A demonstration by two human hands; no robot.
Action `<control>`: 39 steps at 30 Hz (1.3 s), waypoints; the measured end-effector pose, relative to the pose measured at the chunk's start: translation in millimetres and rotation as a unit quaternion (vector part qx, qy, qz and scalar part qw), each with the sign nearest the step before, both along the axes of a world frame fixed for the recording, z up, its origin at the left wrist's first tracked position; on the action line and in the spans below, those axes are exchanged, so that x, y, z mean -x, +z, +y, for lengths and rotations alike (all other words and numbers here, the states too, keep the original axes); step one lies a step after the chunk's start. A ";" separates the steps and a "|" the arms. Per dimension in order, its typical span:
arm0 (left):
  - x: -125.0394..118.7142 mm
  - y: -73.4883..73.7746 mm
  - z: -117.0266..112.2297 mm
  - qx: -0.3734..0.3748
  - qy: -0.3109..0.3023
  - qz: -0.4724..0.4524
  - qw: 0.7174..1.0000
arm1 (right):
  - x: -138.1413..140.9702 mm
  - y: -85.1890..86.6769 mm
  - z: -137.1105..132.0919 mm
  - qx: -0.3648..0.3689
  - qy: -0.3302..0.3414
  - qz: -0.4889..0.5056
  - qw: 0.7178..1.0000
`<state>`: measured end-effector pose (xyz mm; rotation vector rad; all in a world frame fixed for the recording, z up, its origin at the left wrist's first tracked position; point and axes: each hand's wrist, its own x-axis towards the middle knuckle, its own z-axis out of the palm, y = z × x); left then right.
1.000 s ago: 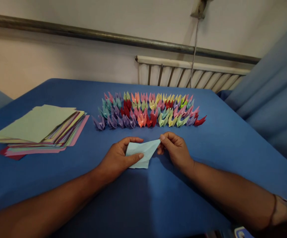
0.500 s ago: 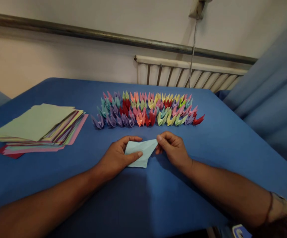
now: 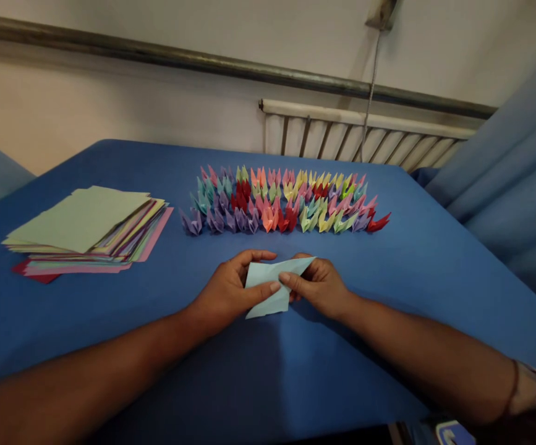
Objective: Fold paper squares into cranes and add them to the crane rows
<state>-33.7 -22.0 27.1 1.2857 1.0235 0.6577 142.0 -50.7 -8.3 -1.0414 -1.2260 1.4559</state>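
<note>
L hand (image 3: 224, 287) & R hand (image 3: 321, 289) both pinched lt-blue sheet (image 3: 268, 304) over desk (image 3: 342, 371); R thumb (image 3: 296, 283) had moved in from sheet's corner to nr L thumb (image 3: 264, 292). Paper cranes (image 3: 270, 217) stood in rows beyond, w/ paper stack (image 3: 82, 219) to L.

Blue tabletop (image 3: 428, 247) offers passage at center right of the frame; paper cranes (image 3: 288, 219) block the upper middle, stacked sheets (image 3: 85, 219) the left, and a hand-held pale blue paper (image 3: 268, 273) the center.
</note>
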 end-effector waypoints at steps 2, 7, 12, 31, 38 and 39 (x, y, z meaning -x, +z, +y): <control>0.1 -1.3 1.3 0.003 -0.001 -0.002 1.000 | -1.0 -0.1 -0.3 -0.004 0.023 -0.004 1.000; -0.4 -3.0 3.3 0.002 0.007 -0.006 1.000 | -3.1 -0.3 0.9 -0.018 0.013 0.001 1.000; -1.4 -1.3 2.1 0.013 -0.010 -0.014 1.000 | -3.7 -4.5 4.3 -0.039 -0.025 -0.015 0.999; -0.9 -1.0 3.8 0.041 -0.017 -0.041 0.998 | -5.8 -5.2 7.0 0.023 -0.002 0.031 0.999; 1.5 -0.8 2.2 -0.009 -0.002 0.019 1.000 | -4.4 2.4 -1.0 0.011 0.030 0.019 0.999; 2.0 -2.0 2.5 -0.014 0.008 0.014 1.000 | -4.5 2.6 -1.8 0.004 0.035 0.012 0.999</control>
